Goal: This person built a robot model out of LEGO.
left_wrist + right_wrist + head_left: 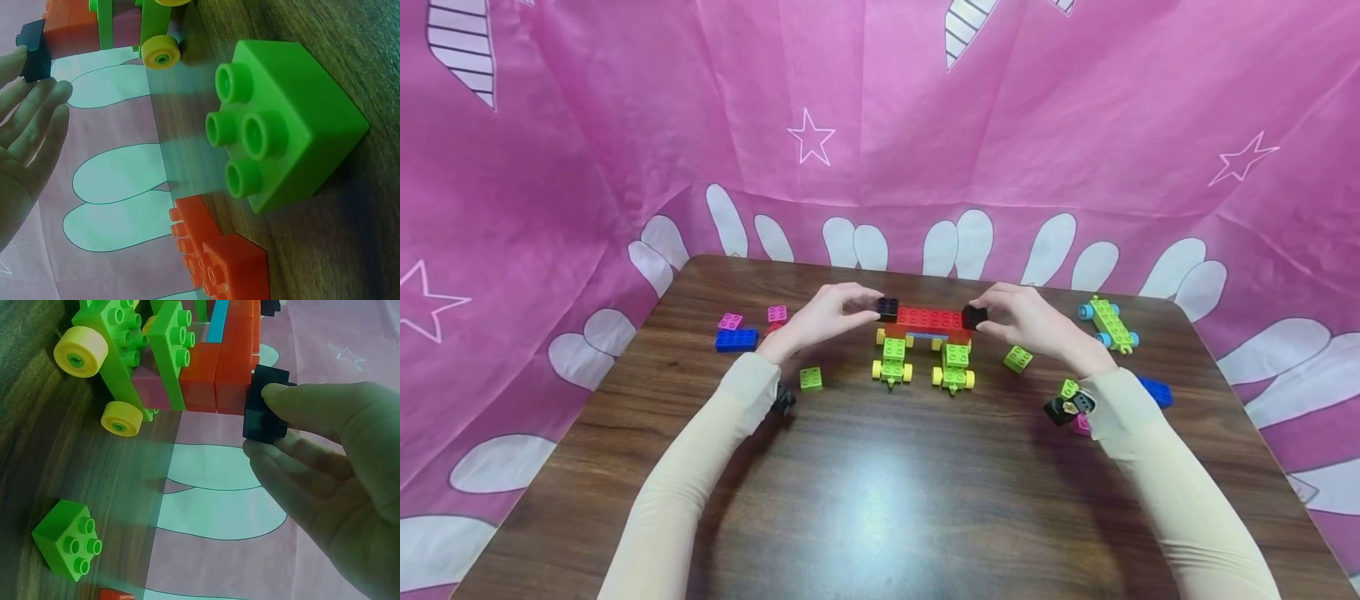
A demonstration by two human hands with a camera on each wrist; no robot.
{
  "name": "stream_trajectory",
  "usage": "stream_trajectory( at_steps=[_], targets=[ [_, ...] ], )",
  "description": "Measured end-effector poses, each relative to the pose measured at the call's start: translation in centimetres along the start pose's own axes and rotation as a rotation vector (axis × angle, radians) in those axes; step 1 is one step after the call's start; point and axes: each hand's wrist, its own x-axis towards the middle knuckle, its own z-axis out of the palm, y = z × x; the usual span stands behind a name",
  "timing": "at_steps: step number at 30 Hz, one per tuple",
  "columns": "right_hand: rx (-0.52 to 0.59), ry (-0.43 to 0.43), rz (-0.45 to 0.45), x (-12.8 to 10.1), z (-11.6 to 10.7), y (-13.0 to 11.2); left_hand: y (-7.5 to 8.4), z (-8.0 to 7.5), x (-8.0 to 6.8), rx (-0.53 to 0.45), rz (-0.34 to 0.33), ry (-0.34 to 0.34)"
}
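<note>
Left hand (pixel 820 321): at 9 o'clock of the build, fingertips pinching a black block (pixel 887 308) on the left end of the red bar (pixel 929 318).
Right hand (pixel 1037 325): at 3 o'clock of the build, thumb and fingers pinching the other black block (pixel 974 317) on the right end of the bar.
Grip up close: right thumb on top of the black block (pixel 265 412), fingers under it, block pressed to the red end. Left fingers (pixel 37 109) bent near the left black block (pixel 34 50); touch partly hidden there.
Build: in the middle of the table (pixel 880 500), red bar across the top, sitting on two green carts (pixel 922 362) with yellow wheels.
Step now: looks like fitting a black block onto each end of the bar, both at once.
Next move: most likely needs an even push in from both sides, so the carts don't roll and the bar stays put. Just a guess.
Loose green blocks: one at 7 o'clock (pixel 810 378), one at 4 o'clock (pixel 1018 359) of the build.
Blue brick (pixel 737 339): at 9 o'clock, with two pink blocks (pixel 752 317) just past it.
Spare cart (pixel 1109 323): at 3 o'clock, well apart, green with blue wheels.
Near right wrist: small pile of black, green and pink bits (pixel 1070 407).
</note>
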Motion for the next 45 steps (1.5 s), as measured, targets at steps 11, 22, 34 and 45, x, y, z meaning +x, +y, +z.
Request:
stream_trajectory(
  at_steps=[11, 22, 34, 45],
  targets=[
    [-0.067, -0.033, -0.019, 0.5, -0.7, -1.0, 0.5, -0.2, 0.0, -0.018, -0.006, 0.002],
    [-0.110, -0.006, -0.004, 0.6, -0.5, -1.6, 0.8, -0.4, 0.0, 0.001, -0.005, -0.003],
    [-0.088, 0.064, -0.072, -0.4, 0.7, -1.0, 0.5, -0.2, -0.2, 0.002, -0.018, -0.007],
    [-0.037, 0.133, -0.087, -0.3, 0.9, -0.5, 0.5, -0.1, -0.1, 0.013, -0.010, -0.010]
  ],
)
